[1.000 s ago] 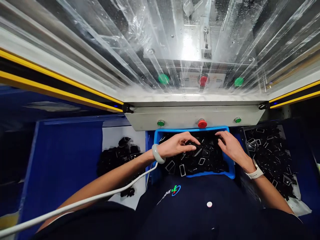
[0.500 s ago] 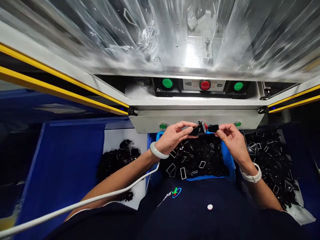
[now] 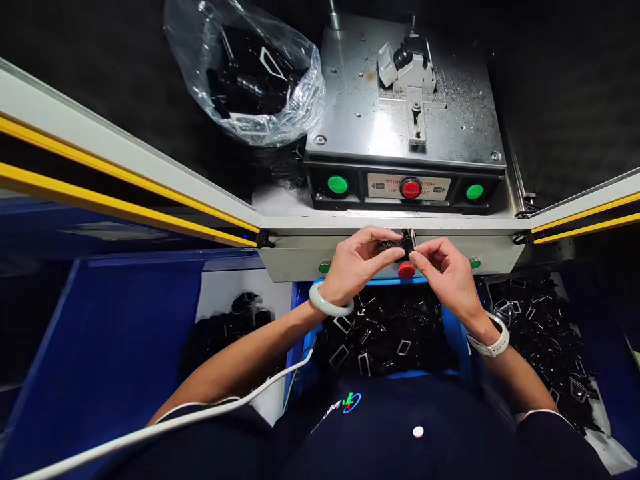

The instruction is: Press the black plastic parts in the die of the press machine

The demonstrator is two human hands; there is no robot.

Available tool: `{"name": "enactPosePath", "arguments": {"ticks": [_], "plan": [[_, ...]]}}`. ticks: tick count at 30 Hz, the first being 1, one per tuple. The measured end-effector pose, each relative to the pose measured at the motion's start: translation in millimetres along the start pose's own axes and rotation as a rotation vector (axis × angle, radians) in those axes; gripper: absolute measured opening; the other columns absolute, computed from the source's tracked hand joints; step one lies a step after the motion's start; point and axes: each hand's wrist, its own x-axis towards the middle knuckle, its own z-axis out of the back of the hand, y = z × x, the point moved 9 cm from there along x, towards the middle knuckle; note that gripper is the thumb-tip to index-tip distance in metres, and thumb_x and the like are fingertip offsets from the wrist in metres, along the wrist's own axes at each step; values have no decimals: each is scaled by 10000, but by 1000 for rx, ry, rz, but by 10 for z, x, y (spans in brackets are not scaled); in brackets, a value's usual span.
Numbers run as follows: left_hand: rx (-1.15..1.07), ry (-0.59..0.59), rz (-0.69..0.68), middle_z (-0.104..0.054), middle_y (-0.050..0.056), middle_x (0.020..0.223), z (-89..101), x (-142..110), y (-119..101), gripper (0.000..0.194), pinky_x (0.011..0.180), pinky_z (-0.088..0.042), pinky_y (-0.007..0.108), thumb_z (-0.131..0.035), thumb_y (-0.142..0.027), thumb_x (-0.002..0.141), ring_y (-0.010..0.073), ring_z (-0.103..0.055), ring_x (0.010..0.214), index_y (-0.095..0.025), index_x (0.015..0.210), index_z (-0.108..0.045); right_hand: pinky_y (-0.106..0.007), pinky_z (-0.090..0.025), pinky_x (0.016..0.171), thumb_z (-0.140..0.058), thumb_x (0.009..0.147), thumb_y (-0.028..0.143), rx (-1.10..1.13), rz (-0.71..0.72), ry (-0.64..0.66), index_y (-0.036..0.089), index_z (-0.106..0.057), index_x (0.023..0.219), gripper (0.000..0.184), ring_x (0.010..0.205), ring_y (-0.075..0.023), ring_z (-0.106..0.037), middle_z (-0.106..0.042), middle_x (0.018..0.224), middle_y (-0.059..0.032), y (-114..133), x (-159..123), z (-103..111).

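My left hand pinches a small glossy black plastic part, which has a light-rimmed end facing right. Closed at that end, my right hand presses thumb and fingers against the same part; whether the small flat black piece is still between them is hidden. Both hands are above the front edge of a blue bin filled with similar black parts, several showing light rectangular rims. Just below the held part is a red button on the machine's front panel.
Ahead, a metal fixture carrying a black part sits on a steel plate. Below are green buttons and a red stop button. A clear bag of black parts is left. Yellow-edged bars flank the opening.
The clear streaked sheet over the machine opening is gone from view, uncovering the plate and fixture. My right hand has moved left, bringing the flat black piece up to the part in my left hand.
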Motion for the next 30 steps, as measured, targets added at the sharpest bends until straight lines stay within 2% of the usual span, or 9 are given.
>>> {"name": "enactPosePath", "arguments": {"ticks": [2, 6, 8, 11, 13, 16, 22, 26, 30], "plan": [[14, -42, -75, -777, 70, 1002, 57, 199, -131, 313, 894, -636, 340, -932, -394, 761, 190, -728, 927, -174, 946, -806, -310, -565, 744, -783, 899, 463, -19, 79, -32, 224, -636, 928, 282, 762, -144, -692, -726, 858, -7, 180, 232, 61], [-148, -112, -87, -767, 50, 938, 234, 595, -246, 429, 801, -683, 357, -951, -477, 707, 193, -744, 872, -154, 932, -781, -323, -582, 799, -785, 891, 530, -63, 303, -126, 230, -628, 1006, 357, 851, -151, -698, -724, 940, -23, 632, 774, 233], [-207, -132, -85, -764, 44, 927, 306, 719, -270, 471, 807, -696, 377, -968, -494, 669, 202, -747, 894, -150, 922, -769, -343, -590, 829, -747, 903, 610, -138, 354, -78, 229, -650, 1079, 430, 910, -165, -702, -731, 1029, -49, 783, 1000, 175], [-231, -122, -72, -763, 41, 927, 337, 790, -277, 478, 832, -701, 392, -975, -488, 659, 193, -743, 890, -149, 922, -765, -356, -595, 816, -718, 896, 685, -218, 351, 77, 223, -688, 1097, 505, 897, -170, -692, -731, 1050, -62, 841, 1198, -67], [-247, -117, -73, -759, 37, 921, 341, 790, -288, 468, 834, -702, 394, -977, -480, 662, 186, -740, 876, -149, 918, -766, -351, -595, 782, -695, 908, 695, -234, 335, 105, 217, -708, 1026, 492, 837, -164, -679, -725, 954, -47, 822, 1281, -160], [-250, -125, -88, -753, 37, 914, 363, 789, -337, 459, 832, -702, 395, -980, -469, 665, 187, -740, 876, -146, 909, -765, -341, -594, 728, -605, 972, 682, -232, 350, 13, 208, -713, 966, 487, 769, -161, -673, -713, 865, -43, 849, 1477, -85], [-231, -137, -131, -744, 39, 911, 415, 904, -450, 460, 858, -691, 418, -976, -461, 669, 196, -738, 886, -137, 908, -754, -331, -601, 850, -622, 1030, 459, -311, 539, -162, 209, -719, 1152, 294, 913, -168, -707, -758, 1109, -88, 1350, 2032, 192], [-239, -169, -137, -741, 37, 928, 494, 947, -423, 479, 842, -685, 402, -975, -478, 661, 201, -735, 906, -146, 925, -753, -315, -584, 821, -670, 998, 328, -302, 576, -7, 181, -756, 1054, 179, 852, -154, -698, -765, 956, -72, 1564, 1947, 44], [-209, -186, -117, -743, 38, 953, 570, 910, -318, 489, 784, -668, 348, -972, -503, 664, 192, -732, 883, -161, 935, -753, -322, -573, 765, -733, 940, 452, -301, 491, 207, 183, -785, 997, 280, 790, -144, -666, -748, 900, -40, 1329, 1540, -204]]}}
